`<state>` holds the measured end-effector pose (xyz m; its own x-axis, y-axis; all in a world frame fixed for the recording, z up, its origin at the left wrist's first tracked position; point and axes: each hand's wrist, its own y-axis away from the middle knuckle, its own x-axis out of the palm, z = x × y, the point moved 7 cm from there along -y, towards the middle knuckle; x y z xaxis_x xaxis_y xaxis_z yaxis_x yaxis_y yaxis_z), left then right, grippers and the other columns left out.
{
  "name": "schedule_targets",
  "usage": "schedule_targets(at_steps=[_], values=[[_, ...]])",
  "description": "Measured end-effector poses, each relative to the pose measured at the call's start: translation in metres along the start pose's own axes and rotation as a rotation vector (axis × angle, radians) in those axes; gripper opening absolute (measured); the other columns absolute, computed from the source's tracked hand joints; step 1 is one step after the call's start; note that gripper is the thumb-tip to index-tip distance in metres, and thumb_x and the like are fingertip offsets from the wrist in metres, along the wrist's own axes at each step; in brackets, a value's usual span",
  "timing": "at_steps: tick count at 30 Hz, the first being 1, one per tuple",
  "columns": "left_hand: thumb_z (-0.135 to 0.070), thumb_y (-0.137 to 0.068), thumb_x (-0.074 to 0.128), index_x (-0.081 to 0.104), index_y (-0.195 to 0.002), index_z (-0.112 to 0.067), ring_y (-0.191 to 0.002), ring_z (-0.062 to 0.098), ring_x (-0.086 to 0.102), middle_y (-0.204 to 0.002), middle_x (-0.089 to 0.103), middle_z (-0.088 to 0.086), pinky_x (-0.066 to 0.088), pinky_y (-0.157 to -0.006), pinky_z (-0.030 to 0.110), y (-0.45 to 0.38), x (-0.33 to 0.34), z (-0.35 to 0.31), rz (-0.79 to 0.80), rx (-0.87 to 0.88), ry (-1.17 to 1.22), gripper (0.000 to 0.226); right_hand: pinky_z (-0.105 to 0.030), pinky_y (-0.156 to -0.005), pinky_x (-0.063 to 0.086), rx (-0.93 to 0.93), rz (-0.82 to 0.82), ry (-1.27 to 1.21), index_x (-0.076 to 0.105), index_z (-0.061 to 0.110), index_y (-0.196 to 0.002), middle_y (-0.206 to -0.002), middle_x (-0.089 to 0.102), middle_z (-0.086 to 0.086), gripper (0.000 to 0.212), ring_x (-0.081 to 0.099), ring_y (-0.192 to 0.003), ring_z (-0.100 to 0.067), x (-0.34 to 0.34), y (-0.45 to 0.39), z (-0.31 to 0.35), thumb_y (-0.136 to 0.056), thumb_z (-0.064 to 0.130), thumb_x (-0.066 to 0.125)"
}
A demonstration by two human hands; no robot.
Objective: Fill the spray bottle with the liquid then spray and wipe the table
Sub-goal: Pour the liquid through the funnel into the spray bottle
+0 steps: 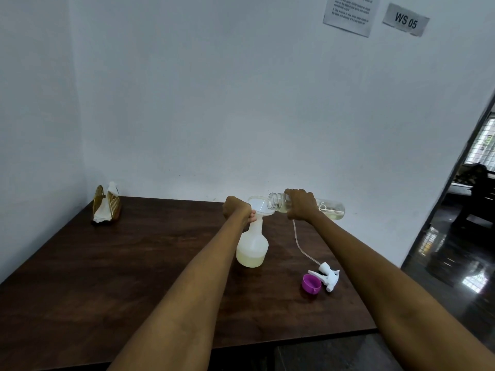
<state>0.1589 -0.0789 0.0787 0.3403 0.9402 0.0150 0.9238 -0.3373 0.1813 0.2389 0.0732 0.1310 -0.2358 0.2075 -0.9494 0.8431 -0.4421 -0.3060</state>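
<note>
Translucent white plastic, the spray bottle (252,243) stands upright mid-surface (134,263), a pale layer in its base. The left hand (236,210) grips its neck under the white funnel (261,207); the right hand (300,204) clasps the clear tilted bottle (305,206), mouth just beside the funnel's rim. Judgement: pour slowly — keep the mouth over the funnel, neck steady — to avoid spills.

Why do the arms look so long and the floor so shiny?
Head view: the wide-angle lens stretches the forearms toward the left hand and right hand; the room edges bend too. The dark floor mirrors bright window light as glare. The wall notice is too blurry to read.
</note>
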Motion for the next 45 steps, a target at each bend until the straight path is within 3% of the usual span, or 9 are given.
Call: schedule_targets(at_steps=[5, 10, 19, 24, 30, 38, 45], values=[[0.010, -0.092, 0.050, 0.056, -0.088, 0.002, -0.046, 0.017, 0.052, -0.058, 0.051, 0.014, 0.041, -0.025, 0.019, -0.0011, -0.0016, -0.0001, -0.017, 0.031, -0.027, 0.010, -0.035, -0.090, 0.039, 0.006, 0.003, -0.013, 0.053, 0.008, -0.115, -0.112, 0.064, -0.009, 0.045, 0.057, -0.109, -0.030, 0.0002, -0.0003, -0.0003, -0.072, 0.007, 0.066], [0.011, -0.091, 0.050, 0.054, -0.085, 0.003, -0.046, 0.016, 0.051, -0.058, 0.050, 0.014, 0.043, -0.027, 0.020, -0.0008, -0.0002, 0.0002, -0.006, 0.024, -0.017, 0.011, -0.035, -0.089, 0.039, 0.007, 0.005, -0.014, 0.053, 0.008, -0.115, -0.111, 0.063, -0.009, 0.045, 0.056, -0.108, -0.030, -0.0002, 0.0004, 0.0000, -0.072, 0.006, 0.065], [0.010, -0.092, 0.050, 0.047, -0.063, 0.000, -0.046, 0.016, 0.051, -0.058, 0.050, 0.014, 0.042, -0.026, 0.019, -0.0040, -0.0008, 0.0023, -0.009, 0.004, -0.010, 0.031, -0.035, -0.090, 0.039, 0.006, 0.003, -0.015, 0.053, 0.009, -0.113, -0.110, 0.064, -0.009, 0.044, 0.057, -0.108, -0.030, -0.0009, 0.0005, -0.0002, -0.071, 0.007, 0.066], [0.010, -0.091, 0.052, 0.055, -0.082, 0.002, -0.046, 0.016, 0.052, -0.058, 0.052, 0.014, 0.045, -0.029, 0.021, -0.0045, -0.0012, 0.0017, -0.016, 0.017, -0.018, 0.013, -0.035, -0.091, 0.039, 0.002, 0.004, -0.009, 0.053, 0.009, -0.115, -0.112, 0.063, -0.009, 0.045, 0.056, -0.109, -0.030, -0.0008, 0.0007, 0.0001, -0.072, 0.007, 0.066], [0.011, -0.090, 0.052, 0.046, -0.060, -0.001, -0.045, 0.017, 0.053, -0.057, 0.052, 0.015, 0.043, -0.027, 0.020, -0.0062, -0.0035, 0.0028, -0.034, 0.006, -0.018, 0.033, -0.034, -0.090, 0.039, 0.002, 0.004, -0.007, 0.053, 0.009, -0.115, -0.111, 0.064, -0.008, 0.045, 0.057, -0.108, -0.030, -0.0011, 0.0002, 0.0013, -0.072, 0.006, 0.065], [0.009, -0.093, 0.050, 0.045, -0.061, -0.002, -0.046, 0.016, 0.050, -0.058, 0.049, 0.014, 0.038, -0.022, 0.016, -0.0034, -0.0021, 0.0030, -0.011, -0.007, -0.014, 0.034, -0.034, -0.089, 0.040, -0.002, -0.009, 0.002, 0.053, 0.009, -0.115, -0.109, 0.064, -0.008, 0.044, 0.058, -0.106, -0.030, -0.0012, 0.0007, 0.0012, -0.072, 0.006, 0.064], [0.010, -0.092, 0.050, 0.052, -0.073, 0.001, -0.045, 0.016, 0.051, -0.057, 0.050, 0.014, 0.038, -0.022, 0.016, -0.0039, -0.0012, 0.0029, -0.005, 0.007, -0.024, 0.022, -0.034, -0.089, 0.040, -0.008, -0.014, 0.004, 0.053, 0.008, -0.114, -0.110, 0.064, -0.009, 0.043, 0.057, -0.107, -0.030, -0.0017, 0.0009, 0.0019, -0.073, 0.006, 0.064]])
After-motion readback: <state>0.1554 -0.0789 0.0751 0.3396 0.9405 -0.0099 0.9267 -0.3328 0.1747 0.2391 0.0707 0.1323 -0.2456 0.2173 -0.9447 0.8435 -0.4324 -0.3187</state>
